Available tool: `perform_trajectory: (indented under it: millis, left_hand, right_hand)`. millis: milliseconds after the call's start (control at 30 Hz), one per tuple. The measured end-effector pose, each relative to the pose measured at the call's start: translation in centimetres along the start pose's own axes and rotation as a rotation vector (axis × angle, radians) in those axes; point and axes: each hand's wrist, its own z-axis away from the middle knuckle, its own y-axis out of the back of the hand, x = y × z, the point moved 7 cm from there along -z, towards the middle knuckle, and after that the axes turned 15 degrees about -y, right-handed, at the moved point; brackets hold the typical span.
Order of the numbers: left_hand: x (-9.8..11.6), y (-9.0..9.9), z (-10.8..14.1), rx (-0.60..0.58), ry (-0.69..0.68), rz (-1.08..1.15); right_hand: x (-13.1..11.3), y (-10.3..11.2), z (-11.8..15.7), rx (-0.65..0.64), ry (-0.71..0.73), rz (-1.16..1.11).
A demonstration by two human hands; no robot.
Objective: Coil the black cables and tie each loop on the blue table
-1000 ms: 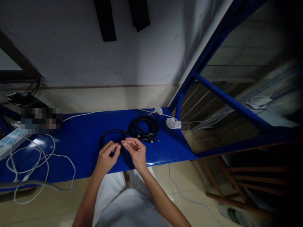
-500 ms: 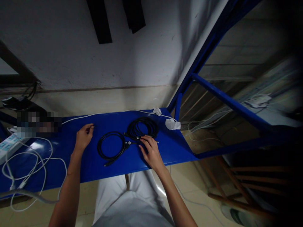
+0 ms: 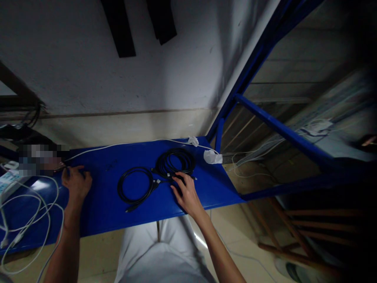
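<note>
On the blue table (image 3: pixel 101 212) lie two coils of black cable. The smaller single-loop coil (image 3: pixel 119 188) sits left of the thicker coil (image 3: pixel 190 160), with pale metal plugs between them. My right hand (image 3: pixel 187 193) rests at the thicker coil's near edge, fingers stretched and apart, touching the cable. My left hand (image 3: pixel 75 184) is over at the left, fingers spread and a little bent, beside a pixelated pile (image 3: pixel 41 159). A small thin dark strip (image 3: pixel 111 166) lies on the table between my left hand and the coils; its kind is unclear.
A white power strip (image 3: pixel 13 181) and tangled white cables (image 3: pixel 48 204) occupy the left end. A white cord (image 3: pixel 129 143) runs along the back to crumpled white wrapping (image 3: pixel 212 157). Blue frame bars (image 3: pixel 273 118) rise at the right; a wooden chair (image 3: pixel 282 224) stands beyond.
My left hand has moved left towards the pile, and its fingers have spread. The small dark strip now shows where that hand was. My right hand stays at the thicker coil.
</note>
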Motion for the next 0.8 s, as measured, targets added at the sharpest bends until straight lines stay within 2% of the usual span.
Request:
perform_trajectory:
  millis: [167,400,567,800]
  left_hand:
    - [-1.7,0.2,-0.2,0.032,0.137,-0.041]
    - [-3.8,-0.3,-1.0,0.022,0.114,-0.092]
    - [-3.5,0.0,-1.1,0.057,0.118,-0.091]
    - [-2.2,0.5,-0.7,0.034,0.080,-0.061]
  right_hand:
    - [0.0,0.0,0.0,0.000,-0.010,-0.001]
    - [0.1,-0.1,0.0,-0.009,-0.010,-0.002]
    - [0.1,-0.1,0.0,-0.009,-0.012,-0.002]
    - [-0.1,0.7,-0.6,0.038,-0.020,-0.008]
